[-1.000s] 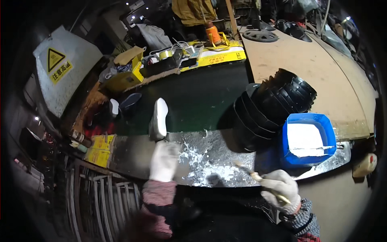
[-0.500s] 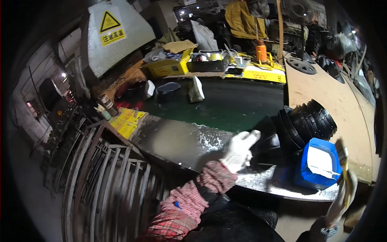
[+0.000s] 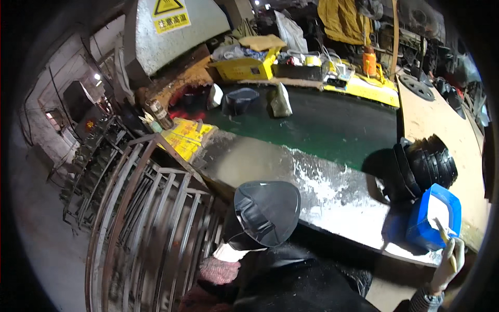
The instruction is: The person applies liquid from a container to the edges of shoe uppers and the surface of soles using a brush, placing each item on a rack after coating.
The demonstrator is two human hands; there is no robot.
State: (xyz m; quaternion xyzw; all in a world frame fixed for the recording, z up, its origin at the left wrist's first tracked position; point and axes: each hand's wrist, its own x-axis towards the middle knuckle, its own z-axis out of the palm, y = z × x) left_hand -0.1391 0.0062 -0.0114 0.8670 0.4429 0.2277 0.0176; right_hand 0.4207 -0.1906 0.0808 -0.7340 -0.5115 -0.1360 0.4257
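In front of my body, my left hand in a white glove holds a black cup-shaped piece with a smooth, flared rim. The piece hides most of its fingers. On the far right, my right hand, gloved too, is closed around a pale brush. The brush's upper end reaches into a blue tub containing white material. Behind the tub, a stack of nested black pieces lies on its side on the worktop.
A dark green belt carries a black piece between white-faced blocks. White residue marks its front ledge. Metal racks stand at left below a hood. Yellow boxes line the back.
My left hand has drawn back from beside the stack, bringing a black cup-shaped piece toward my body. My right hand has risen to the tub, and the brush now reaches into it.
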